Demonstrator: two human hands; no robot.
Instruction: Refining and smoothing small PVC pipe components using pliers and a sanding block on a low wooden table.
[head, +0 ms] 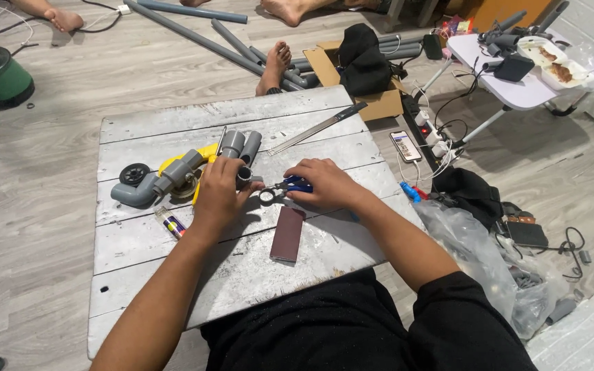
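Note:
My left hand (pixel 220 192) grips a short grey pipe piece (pixel 244 176) over a low, grey-painted wooden table (pixel 173 240). My right hand (pixel 326 184) holds a blue-handled tool (pixel 297 184) whose round black end (pixel 267 196) sits just below the pipe piece. A brown rectangular sanding block (pixel 288 233) lies on the table just below both hands. Grey pipe fittings (pixel 240 144) stand just above my left hand.
A grey elbow pipe assembly (pixel 151 185), a yellow tool (pixel 204 154), a black wheel (pixel 134 174), a small glue tube (pixel 171 223) and a metal ruler (pixel 317 128) lie on the table. Long grey pipes (pixel 207 38), a cardboard box (pixel 379 103), a phone (pixel 405 145), plastic bags (pixel 482 261) and other people's feet (pixel 276 65) surround it.

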